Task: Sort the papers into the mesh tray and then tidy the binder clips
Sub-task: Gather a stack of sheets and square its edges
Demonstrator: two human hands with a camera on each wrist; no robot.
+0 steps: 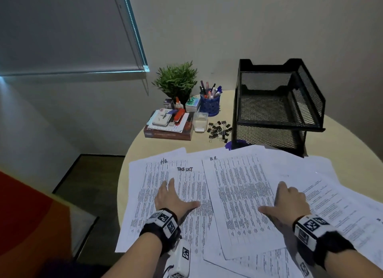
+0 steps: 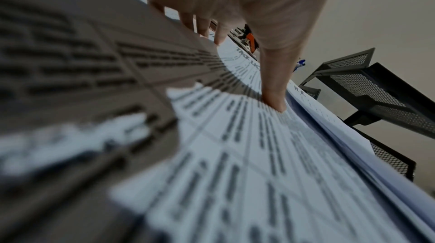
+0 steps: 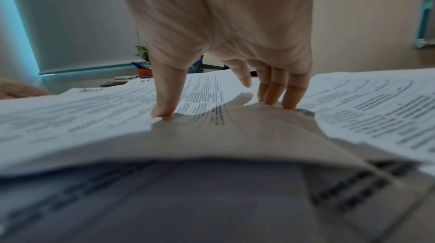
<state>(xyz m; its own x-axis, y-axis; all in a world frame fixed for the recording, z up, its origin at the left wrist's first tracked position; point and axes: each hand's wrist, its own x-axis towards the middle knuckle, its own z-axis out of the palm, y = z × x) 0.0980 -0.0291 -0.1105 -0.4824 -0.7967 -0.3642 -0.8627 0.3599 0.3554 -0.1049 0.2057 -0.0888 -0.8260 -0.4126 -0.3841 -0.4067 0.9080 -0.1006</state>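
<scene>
Both hands rest flat, gripping nothing, on loose white printed papers before the black mesh tray; overlapping sheets could slide off the tabletop.

Left hand, right hand flat, fingers spread.
</scene>
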